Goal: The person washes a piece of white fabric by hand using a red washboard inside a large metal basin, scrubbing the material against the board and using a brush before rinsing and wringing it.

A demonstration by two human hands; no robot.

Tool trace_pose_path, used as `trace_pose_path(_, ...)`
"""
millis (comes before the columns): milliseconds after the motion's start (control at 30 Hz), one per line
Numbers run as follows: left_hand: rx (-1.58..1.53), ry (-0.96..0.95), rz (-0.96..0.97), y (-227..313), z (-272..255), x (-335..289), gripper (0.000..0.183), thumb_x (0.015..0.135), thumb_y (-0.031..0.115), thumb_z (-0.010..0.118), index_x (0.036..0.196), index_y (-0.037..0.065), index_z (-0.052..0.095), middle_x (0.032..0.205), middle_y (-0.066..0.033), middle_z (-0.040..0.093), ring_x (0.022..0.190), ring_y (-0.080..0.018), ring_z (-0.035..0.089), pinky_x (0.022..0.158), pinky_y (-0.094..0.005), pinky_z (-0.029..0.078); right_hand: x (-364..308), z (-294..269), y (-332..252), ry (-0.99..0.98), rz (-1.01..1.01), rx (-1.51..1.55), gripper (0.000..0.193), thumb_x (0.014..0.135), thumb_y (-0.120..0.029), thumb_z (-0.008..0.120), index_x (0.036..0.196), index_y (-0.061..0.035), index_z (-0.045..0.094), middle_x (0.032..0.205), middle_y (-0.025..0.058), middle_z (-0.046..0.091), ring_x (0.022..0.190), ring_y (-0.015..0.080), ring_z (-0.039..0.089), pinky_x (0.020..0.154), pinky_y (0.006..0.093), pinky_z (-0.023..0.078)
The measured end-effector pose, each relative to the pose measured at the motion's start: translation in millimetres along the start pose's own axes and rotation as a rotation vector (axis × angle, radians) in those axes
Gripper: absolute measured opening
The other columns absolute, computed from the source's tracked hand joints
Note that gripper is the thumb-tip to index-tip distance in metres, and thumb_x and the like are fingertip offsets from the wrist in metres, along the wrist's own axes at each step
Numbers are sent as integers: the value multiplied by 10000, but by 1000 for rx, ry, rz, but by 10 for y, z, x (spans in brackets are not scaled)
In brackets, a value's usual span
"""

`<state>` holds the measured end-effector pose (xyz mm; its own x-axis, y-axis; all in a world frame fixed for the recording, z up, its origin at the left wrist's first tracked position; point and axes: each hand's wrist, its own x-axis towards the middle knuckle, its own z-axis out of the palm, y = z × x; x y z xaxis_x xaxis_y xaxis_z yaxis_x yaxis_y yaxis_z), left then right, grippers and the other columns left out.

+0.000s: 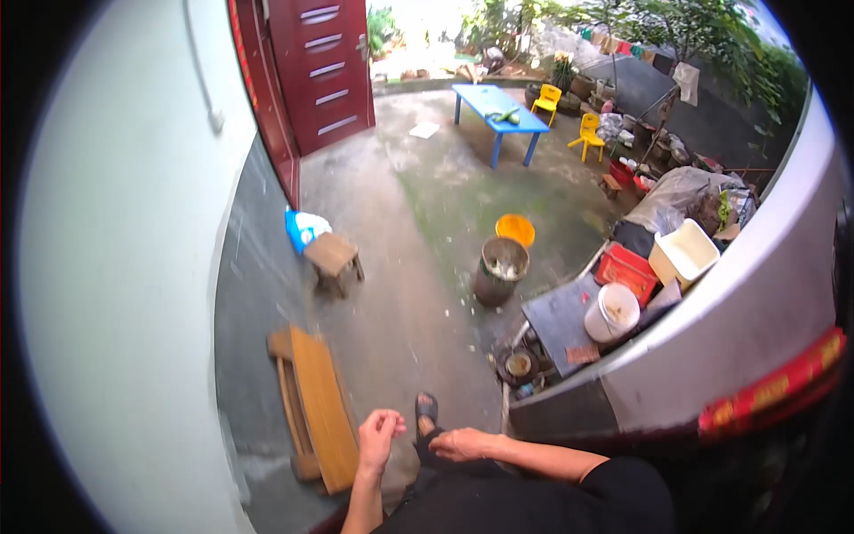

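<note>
My left hand (381, 436) is raised in front of my body, its fingers loosely bent and nothing visible in it. Beside it, my right hand (464, 443) reaches across from the right with loosely stretched fingers, and I see nothing in it. The two hands are apart. One foot in a dark sandal (427, 410) shows just beyond them on the concrete floor. A long wooden bench (322, 409) is nearest to my left hand, along the wall.
Ahead stand a wooden stool (333, 254), a bucket (499, 278) and an orange basin (515, 230). A grey table (562, 322) on the right bears a white bucket (612, 312). Farther off are a blue table (485, 98), yellow chairs (547, 100) and an open red door (322, 71).
</note>
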<state>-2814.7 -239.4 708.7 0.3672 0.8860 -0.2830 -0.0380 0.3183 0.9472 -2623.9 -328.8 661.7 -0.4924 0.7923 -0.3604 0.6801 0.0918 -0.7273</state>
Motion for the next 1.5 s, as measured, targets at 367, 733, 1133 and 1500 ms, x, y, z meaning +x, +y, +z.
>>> trace_pose_path(367, 136, 143, -113, 501, -414, 2376, 91, 898, 85, 520, 904, 21, 584, 780, -72, 635, 630, -121, 609, 567, -219, 486, 1463, -2496, 770, 303, -15, -136, 240, 879, -213, 491, 1061, -61, 524, 929, 154, 591, 855, 365, 597, 704, 454, 488)
trace_pose_path(733, 265, -47, -151, 975, 354, 5665, 89, 895, 89, 530, 907, 11, 570, 751, -78, 623, 597, -120, 597, 538, -227, 487, 2048, -4215, 2100, 303, 253, -27, 257, 896, -240, 488, 1082, -69, 532, 986, 164, 604, 912, 368, 586, 736, 467, 476)
trace_pose_path(1133, 513, -614, 48, 1366, 2624, 8521, 144, 904, 140, 536, 909, 6, 590, 748, -46, 614, 647, -113, 590, 579, -250, 477, 1918, -5737, 3583, 473, 698, 185, 277, 886, -248, 487, 1090, -71, 551, 1022, 145, 614, 935, 344, 599, 771, 434, 491)
trace_pose_path(1500, 1527, -339, -675, -72, 811, 10348, 237, 752, 190, 523, 764, -26, 620, 754, -208, 633, 718, -332, 630, 646, -424, 500, 2237, -7657, 5139, 607, 671, 305, 309, 890, -238, 476, 1146, -74, 532, 1122, 144, 592, 1011, 339, 572, 834, 431, 469)
